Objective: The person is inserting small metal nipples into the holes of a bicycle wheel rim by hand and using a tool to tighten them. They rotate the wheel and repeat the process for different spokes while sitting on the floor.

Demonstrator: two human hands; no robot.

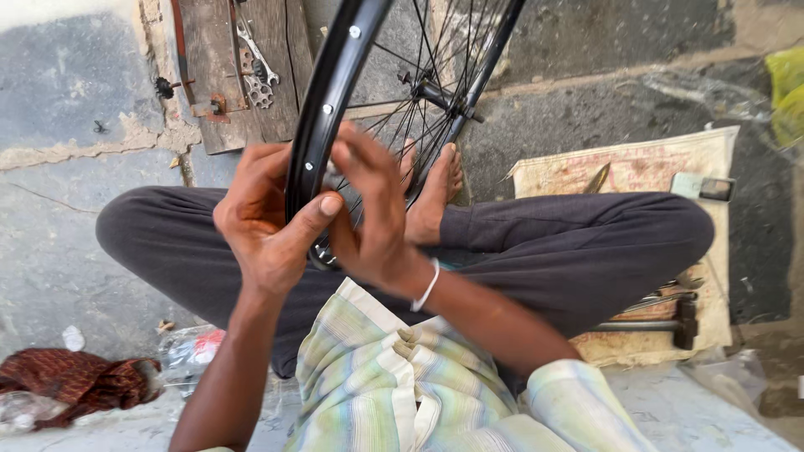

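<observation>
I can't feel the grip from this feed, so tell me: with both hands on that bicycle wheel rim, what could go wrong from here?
1. Right hand fingers reach among the spokes; if the rim turns, they could get pinched.
2. The bare foot sits against the wheel near the hub, so a slip could scrape it.
3. Only the left hand clamps the rim, thumb across it; the wheel might tip sideways.

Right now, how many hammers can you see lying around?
1. The hammer lies on the mat by the person's knee, far from the hands on the wheel rim. Others may be hidden behind the legs.
</observation>
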